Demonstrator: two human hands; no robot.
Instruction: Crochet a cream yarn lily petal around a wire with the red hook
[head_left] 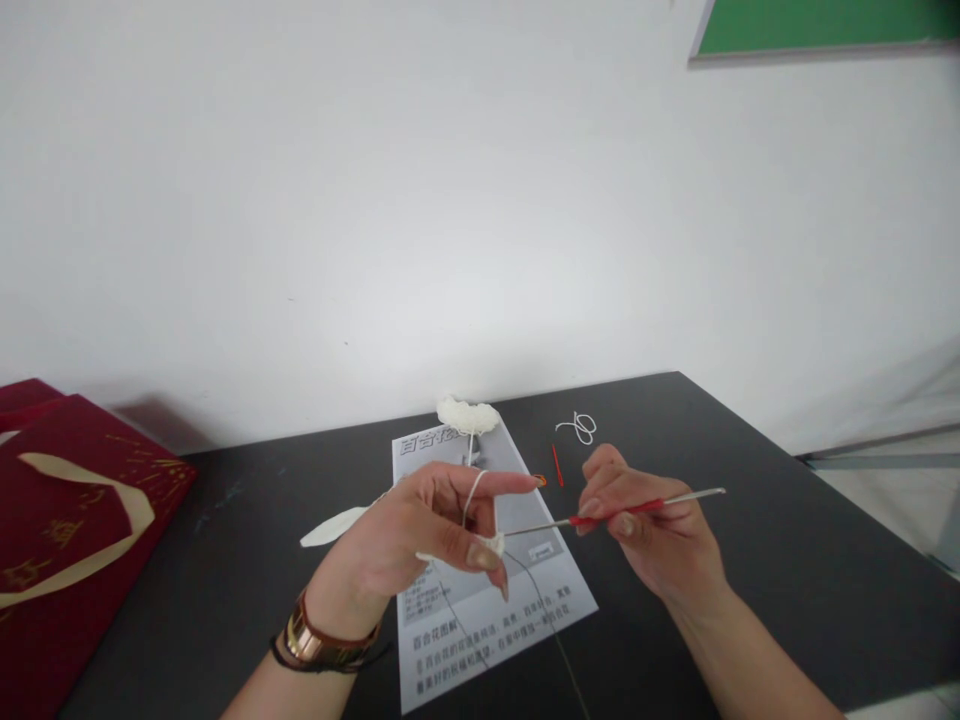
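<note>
Right fingers pinching a slim red-and-silver metal hook, left fingers at its nine o'clock gripping some white yarn crochet.

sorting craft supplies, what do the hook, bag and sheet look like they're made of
Hook: grey with a metallic sheen, likely metal; its red grip could be plastic. Bag: smooth dark red with gold print and crisp edges, probably coated card. Sheet: thin, flat and printed, so apparently paper.
</note>
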